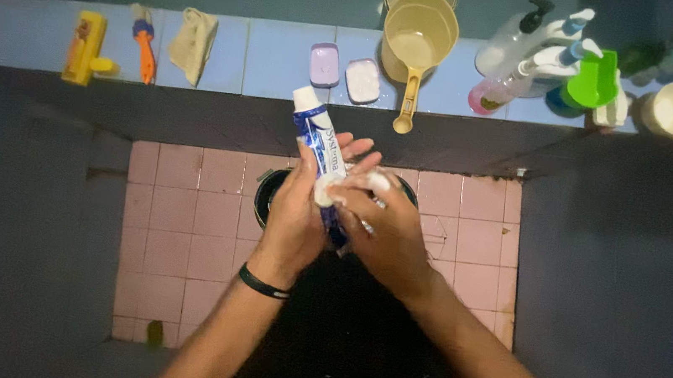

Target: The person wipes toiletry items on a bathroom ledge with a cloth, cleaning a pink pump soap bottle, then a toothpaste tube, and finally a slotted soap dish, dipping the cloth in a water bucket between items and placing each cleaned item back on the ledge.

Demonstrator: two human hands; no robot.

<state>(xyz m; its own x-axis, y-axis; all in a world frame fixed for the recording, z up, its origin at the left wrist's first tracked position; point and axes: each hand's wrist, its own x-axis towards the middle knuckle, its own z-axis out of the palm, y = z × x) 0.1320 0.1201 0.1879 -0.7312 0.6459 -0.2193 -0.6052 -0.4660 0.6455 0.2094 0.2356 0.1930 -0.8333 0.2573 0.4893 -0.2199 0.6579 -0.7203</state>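
Toothpaste tube (pixel 318 140), white and blue, stands nearly upright between my two hands, cap end up and tilted slightly toward the far ledge, held over a dark round bucket (pixel 265 193) on the pink tiled floor (pixel 172 221). My left hand (pixel 298 210) is wrapped around the tube's lower body from the left, fingers closed on it, which keeps the tube steady and its nozzle pointing away from me. My right hand (pixel 383 228) comes in from the right and is curled around a small white object (pixel 328 188) pressed against the tube's middle; I cannot tell what that object is, as the fingers cover most of it. Both hands meet over the bucket, so anything that drips would likely fall into it rather than onto the tiles. A black band (pixel 262 283) sits on my left wrist.

Behind the hands runs a pale blue tiled ledge (pixel 276 55). On it, just beyond the tube's cap, lie a lilac soap box (pixel 324 64) and a white soap bar (pixel 362 80), within easy reach. A yellow dipper (pixel 417 42) rests with its handle hanging over the edge. Pump bottles (pixel 530 51) cluster to the right beside a green cup (pixel 594 79); a cloth (pixel 192 44) and an orange brush (pixel 146 45) lie well to the left.
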